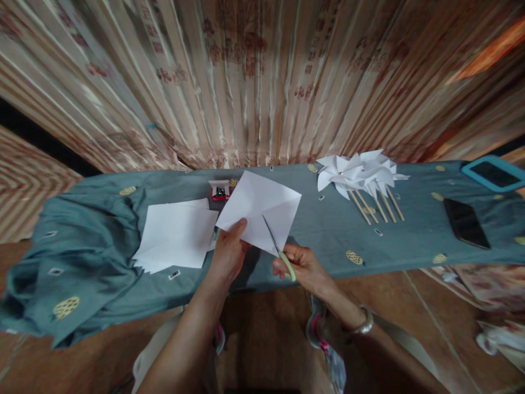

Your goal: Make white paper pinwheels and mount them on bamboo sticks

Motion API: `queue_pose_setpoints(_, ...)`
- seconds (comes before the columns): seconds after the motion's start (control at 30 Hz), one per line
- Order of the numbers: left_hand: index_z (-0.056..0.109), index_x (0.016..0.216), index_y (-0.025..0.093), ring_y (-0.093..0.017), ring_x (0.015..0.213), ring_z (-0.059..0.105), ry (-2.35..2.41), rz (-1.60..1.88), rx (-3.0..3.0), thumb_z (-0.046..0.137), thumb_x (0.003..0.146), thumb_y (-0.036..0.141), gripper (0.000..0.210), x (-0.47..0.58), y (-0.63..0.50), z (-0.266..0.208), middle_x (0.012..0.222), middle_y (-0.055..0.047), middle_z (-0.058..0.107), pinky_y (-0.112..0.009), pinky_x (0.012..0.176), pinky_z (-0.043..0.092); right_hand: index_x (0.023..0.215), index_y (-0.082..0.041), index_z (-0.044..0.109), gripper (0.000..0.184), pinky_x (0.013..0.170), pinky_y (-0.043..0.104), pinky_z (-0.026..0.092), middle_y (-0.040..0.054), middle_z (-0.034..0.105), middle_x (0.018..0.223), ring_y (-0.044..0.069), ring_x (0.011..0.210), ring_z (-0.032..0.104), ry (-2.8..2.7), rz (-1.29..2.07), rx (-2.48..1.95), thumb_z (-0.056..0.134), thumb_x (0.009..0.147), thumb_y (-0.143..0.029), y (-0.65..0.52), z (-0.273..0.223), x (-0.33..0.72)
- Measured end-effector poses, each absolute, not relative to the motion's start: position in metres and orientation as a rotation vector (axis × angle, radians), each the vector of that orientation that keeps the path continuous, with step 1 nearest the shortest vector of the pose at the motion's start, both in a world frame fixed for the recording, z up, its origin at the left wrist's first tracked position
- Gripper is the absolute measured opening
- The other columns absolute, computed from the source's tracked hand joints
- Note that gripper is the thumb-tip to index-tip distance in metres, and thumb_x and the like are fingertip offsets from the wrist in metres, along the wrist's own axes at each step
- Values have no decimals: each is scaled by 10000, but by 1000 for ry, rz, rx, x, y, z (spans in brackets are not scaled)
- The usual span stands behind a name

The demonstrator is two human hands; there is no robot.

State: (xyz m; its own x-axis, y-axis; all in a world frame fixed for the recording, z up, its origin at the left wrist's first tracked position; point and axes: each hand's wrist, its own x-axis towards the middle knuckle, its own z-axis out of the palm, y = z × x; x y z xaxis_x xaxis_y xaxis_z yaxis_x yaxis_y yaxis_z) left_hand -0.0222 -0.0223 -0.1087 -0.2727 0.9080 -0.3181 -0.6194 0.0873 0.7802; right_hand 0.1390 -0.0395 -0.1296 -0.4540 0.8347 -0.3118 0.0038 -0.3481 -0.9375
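My left hand (232, 246) pinches a square sheet of white paper (250, 200) at its near left edge, thumb on top. The sheet is held tilted above the cloth, and a crease runs across it. My right hand (301, 264) grips scissors (286, 265) with pale green handles. Their blade lies across the paper from its near corner toward the middle; the other blade is hidden behind the sheet. Left of my hands lies a pile of white paper squares (174, 235). A small red and white box (220, 190) of dark metal pieces stands open behind the sheet.
Several white paper pinwheels (361, 172) on wooden sticks lie to the right on the blue-green cloth (328, 235). Beyond them are a black phone (466, 223) and a blue-framed device (494, 173). A patterned curtain (254, 82) hangs behind the table. Cloth is bunched at the left end.
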Motion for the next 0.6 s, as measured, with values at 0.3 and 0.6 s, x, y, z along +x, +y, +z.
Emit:
queue_pose_setpoints(0.3, 670, 1025, 154, -192, 874, 705, 1052, 1714, 324, 728, 666, 158, 364, -48, -11, -107, 923, -57, 754, -303, 827, 545, 913, -157, 643, 478, 526, 193, 425, -17, 632, 670, 73, 563, 529, -1424, 2066, -1118, 805, 635, -511, -31, -121, 170)
queue_pose_setpoints(0.6, 687, 974, 148, -231, 887, 705, 1089, 1614, 429, 760, 635, 213, 353, -55, -18, -111, 926, -72, 751, -297, 762, 561, 988, -175, 683, 629, 513, 246, 413, 63, 707, 762, 134, 577, 561, -1255, 1588, -1189, 776, 580, -645, -8, -104, 217)
